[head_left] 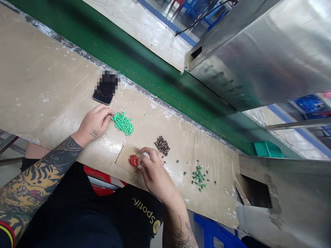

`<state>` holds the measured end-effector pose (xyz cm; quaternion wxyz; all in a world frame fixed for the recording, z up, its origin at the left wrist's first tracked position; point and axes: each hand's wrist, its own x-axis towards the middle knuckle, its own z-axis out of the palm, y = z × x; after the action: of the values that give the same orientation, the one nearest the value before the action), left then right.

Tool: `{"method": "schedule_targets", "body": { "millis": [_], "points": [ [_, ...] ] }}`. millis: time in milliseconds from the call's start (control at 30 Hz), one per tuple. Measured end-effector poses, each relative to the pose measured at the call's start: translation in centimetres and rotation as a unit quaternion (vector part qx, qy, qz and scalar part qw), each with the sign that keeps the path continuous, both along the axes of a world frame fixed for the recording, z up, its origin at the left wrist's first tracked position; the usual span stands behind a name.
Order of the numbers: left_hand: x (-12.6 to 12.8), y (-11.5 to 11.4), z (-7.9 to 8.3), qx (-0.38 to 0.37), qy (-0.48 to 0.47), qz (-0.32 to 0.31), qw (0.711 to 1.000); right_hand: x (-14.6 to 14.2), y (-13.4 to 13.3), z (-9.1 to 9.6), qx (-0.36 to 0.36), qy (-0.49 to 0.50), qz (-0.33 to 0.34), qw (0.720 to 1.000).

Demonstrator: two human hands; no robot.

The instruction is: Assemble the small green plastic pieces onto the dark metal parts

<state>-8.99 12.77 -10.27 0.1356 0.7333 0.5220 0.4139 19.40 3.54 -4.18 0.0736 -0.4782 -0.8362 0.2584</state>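
My left hand [95, 122] rests on the brown workbench [46, 89] with its fingers curled against the edge of a pile of small green pieces [123, 123]. My right hand [153, 170] is closed in a pinch beside a small red round object [133, 160] that sits on a square cardboard piece [124, 156]. A heap of small dark brown pieces [162, 145] lies just beyond my right fingers. To the right, a scattered group of green and dark assembled pieces [199, 177] lies on the bench.
A black phone [104, 90] lies at the bench's far side near a green conveyor belt [144, 69]. A large metal housing [261, 51] hangs at the upper right. A metal chute with a dark opening [254, 194] and a blue crate [217, 234] are at the right.
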Motion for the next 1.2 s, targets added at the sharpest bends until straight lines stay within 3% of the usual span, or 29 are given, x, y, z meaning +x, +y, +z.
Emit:
{"method": "schedule_targets", "body": {
  "millis": [167, 300, 500, 667, 833, 1200],
  "points": [
    [-0.1, 0.0, 0.0, 0.005, -0.049, 0.055, 0.997, 0.8, -0.4, 0.0, -0.010, 0.044, -0.034, 0.998],
    [0.5, -1.0, 0.7, -0.030, -0.186, 0.077, 0.979, 1.9, -1.3, -0.3, -0.021, 0.115, -0.076, 0.990],
    [4.3, -7.7, 3.8, -0.109, -0.393, -0.062, 0.911, 1.3, -4.1, 0.0, -0.027, 0.301, -0.133, 0.944],
    [7.5, -13.1, 5.8, -0.212, -0.378, -0.168, 0.886, -0.5, -6.7, 1.0, -0.052, 0.429, -0.128, 0.893],
    [8.5, -14.7, 6.1, -0.209, -0.355, -0.202, 0.889, -1.1, -8.1, 1.8, -0.095, 0.490, -0.111, 0.859],
    [8.5, -15.3, 6.7, -0.161, -0.333, -0.242, 0.897, -0.9, -8.6, 2.9, -0.084, 0.458, -0.090, 0.881]
  ]
}}
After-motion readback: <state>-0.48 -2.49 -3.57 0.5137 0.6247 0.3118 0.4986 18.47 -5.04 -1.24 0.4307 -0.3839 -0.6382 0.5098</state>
